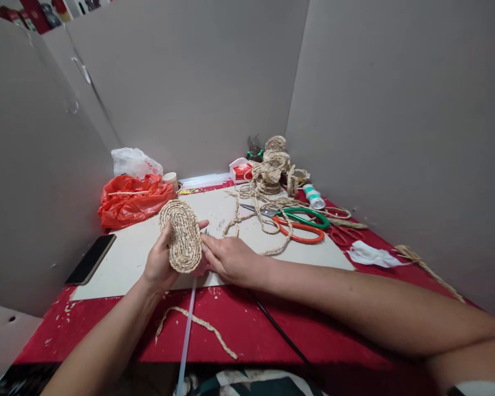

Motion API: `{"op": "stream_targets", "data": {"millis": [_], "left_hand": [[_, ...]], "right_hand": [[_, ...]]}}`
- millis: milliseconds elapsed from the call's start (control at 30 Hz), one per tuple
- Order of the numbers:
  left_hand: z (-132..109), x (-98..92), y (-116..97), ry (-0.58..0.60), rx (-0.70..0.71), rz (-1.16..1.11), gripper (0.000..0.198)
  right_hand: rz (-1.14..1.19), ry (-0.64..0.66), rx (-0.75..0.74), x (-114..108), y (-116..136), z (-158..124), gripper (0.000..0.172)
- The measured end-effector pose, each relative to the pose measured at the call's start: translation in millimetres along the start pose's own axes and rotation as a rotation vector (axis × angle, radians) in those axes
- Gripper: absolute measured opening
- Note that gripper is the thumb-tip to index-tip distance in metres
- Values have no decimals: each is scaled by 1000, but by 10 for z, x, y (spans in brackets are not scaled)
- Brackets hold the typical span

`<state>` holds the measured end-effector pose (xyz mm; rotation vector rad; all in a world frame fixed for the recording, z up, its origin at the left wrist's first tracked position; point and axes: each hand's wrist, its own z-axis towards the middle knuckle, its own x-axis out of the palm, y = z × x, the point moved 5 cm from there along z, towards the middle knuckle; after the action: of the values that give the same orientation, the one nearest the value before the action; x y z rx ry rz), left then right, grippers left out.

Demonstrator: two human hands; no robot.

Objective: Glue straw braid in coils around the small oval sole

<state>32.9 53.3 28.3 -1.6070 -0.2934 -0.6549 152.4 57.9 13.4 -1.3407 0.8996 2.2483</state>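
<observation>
Holding a woven straw oval upright just above the white board, the left hand cradles it from behind, with the thumb on its left edge and the fingers curled round the far rim. The right hand lies against the oval's lower right edge with its fingers drawn together. Whether they pinch the rim or the clear rod that runs down from there across the table, I cannot tell. The work in hand looks like tending the oval's outer coil at that edge. It calls, I judge, for a steady left grip while the right works close to the rim. A loose braid lies near on the red cloth, and the scissors are well apart to the right.
</observation>
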Motion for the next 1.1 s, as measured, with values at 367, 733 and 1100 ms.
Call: {"op": "stream_targets", "data": {"millis": [367,733,1100], "left_hand": [[24,-178,-594,-307,359,-26,45],[-74,-1177,-1448,-727,712,-146,44],[-109,-1419,-1519,-724,710,-249,40]], "right_hand": [[-39,41,-33,-73,-45,-7,49],[-327,-59,280,-861,-909,432,27],[-299,-240,416,-1732,-918,1068,33]]}}
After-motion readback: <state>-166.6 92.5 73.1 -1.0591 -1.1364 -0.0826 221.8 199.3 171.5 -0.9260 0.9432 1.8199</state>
